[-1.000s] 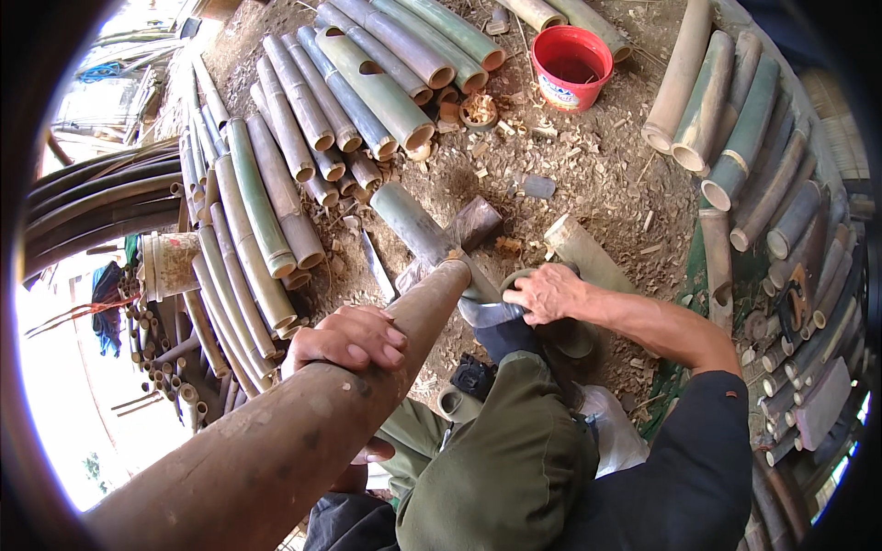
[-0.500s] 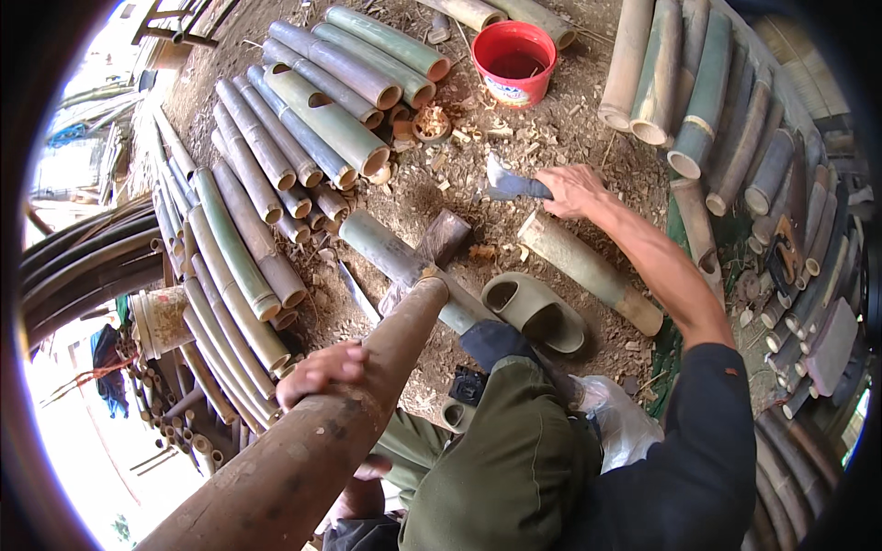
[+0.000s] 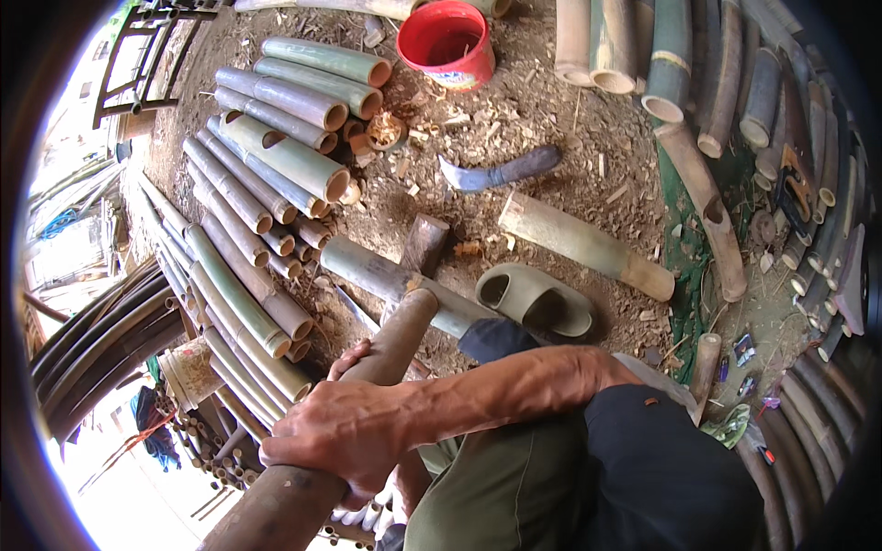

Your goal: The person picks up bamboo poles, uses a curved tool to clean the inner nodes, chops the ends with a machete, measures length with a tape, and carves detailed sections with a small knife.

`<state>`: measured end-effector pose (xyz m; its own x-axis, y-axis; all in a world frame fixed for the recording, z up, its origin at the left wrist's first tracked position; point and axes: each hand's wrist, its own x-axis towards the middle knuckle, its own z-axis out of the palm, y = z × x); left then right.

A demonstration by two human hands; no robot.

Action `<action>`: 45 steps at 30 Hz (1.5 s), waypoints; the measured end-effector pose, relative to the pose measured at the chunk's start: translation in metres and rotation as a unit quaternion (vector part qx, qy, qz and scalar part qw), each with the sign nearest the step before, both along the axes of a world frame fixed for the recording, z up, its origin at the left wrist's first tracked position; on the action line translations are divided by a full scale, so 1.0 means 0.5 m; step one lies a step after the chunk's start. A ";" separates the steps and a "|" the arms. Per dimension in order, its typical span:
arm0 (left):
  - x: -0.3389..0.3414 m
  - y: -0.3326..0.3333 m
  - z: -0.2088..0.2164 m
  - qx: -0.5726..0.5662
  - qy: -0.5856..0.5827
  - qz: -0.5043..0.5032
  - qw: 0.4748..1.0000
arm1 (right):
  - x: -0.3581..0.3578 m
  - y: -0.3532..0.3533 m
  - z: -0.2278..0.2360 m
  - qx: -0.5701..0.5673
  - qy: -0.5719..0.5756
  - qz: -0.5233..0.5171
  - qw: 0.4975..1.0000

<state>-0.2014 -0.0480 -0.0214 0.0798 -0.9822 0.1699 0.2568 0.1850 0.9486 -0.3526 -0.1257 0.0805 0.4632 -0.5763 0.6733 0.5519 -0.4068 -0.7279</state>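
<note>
My right hand (image 3: 340, 432) is wrapped over a thick brown bamboo pole (image 3: 285, 505) that slants up from the lower left. Fingers of my left hand (image 3: 351, 356) curl round the pole's far side, just beyond the right; the rest of that hand is mostly hidden below. The pole's far end rests on or just above a grey-green bamboo piece (image 3: 367, 266), which lies across a dark wooden block (image 3: 425, 241). A curved-bladed knife (image 3: 505, 171) with a dark handle lies on the shavings-strewn ground, out of both hands.
Cut bamboo tubes (image 3: 266, 165) lie in rows at the left, and more tubes (image 3: 671, 64) at the right. A red bucket (image 3: 447, 46) stands at the back. Near my knee are an olive clog (image 3: 542, 303) and a pale bamboo tube (image 3: 583, 243). A handsaw (image 3: 795, 188) rests far right.
My right hand has let go of the knife, leaving it on the ground, and has come across to grip the pole. My left hand stays on the pole. The view has shifted.
</note>
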 end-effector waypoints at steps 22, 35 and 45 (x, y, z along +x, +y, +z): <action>0.022 0.032 0.009 -0.056 -0.143 0.019 0.988 | -0.006 0.046 0.022 -0.047 0.055 0.042 0.996; 0.016 0.007 0.014 -0.041 -0.162 0.046 0.985 | 0.029 0.023 0.051 -0.006 0.114 0.069 0.991; 0.017 -0.054 0.074 0.005 -0.246 0.127 0.961 | 0.017 -0.004 0.005 -0.072 0.031 0.088 0.993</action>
<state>-0.1930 -0.0752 0.0156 0.2286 -0.9438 0.2386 -0.2761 0.1722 0.9456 -0.3441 -0.1277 0.0830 0.5916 -0.3826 0.7097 0.5797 -0.4100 -0.7042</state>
